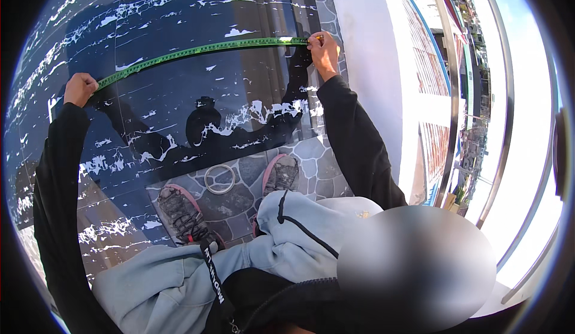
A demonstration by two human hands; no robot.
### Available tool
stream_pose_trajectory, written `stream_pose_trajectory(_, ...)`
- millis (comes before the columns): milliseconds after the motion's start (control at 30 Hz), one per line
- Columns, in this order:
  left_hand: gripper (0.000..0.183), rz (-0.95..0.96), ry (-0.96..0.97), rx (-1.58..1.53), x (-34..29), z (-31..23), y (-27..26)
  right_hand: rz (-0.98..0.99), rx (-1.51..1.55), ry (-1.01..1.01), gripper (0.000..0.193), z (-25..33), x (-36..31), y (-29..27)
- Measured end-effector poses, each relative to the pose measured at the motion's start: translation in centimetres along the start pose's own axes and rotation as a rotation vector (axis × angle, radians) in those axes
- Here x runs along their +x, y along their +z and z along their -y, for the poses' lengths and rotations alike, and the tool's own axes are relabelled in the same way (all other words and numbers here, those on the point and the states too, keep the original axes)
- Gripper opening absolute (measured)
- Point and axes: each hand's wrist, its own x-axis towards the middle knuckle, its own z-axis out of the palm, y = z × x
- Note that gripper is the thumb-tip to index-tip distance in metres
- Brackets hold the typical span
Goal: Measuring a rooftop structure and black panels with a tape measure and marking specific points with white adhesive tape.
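Note:
A green measuring tape (206, 49) stretches across glossy black tiles with white veins (179, 16). At its left end my left hand (80, 88) is closed on the tape, fingers pinched together. My right hand (324, 52) pinches the other end close to the right border of the tiles, and a small yellowish thing shows at the fingertips, too small to name. Between the hands the tape runs taut, low over or on the tiles; I cannot tell whether it touches them. Reflections of my arms and body show in the tiles.
Grey stone-patterned flooring (311, 160) lies under my shoes (281, 173). A pale ring (220, 179), perhaps a roll of tape, rests between my feet. On the right rises a white wall or ledge (374, 70), with metal rails (509, 112) and rooftops beyond. A lanyard (214, 268) hangs from me.

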Motion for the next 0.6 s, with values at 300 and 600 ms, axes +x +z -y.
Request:
stream_pose_trajectory(300,0.012,0.018,0.014,0.003,0.4,-1.0,0.3,-0.004,-0.048,-0.045,0.008,-0.5,0.5,-1.1)
stream_pose_trajectory(600,0.013,0.019,-0.002,0.01,0.3,-0.7,0.3,0.035,-0.081,-0.039,0.009,0.0,0.6,-1.0)
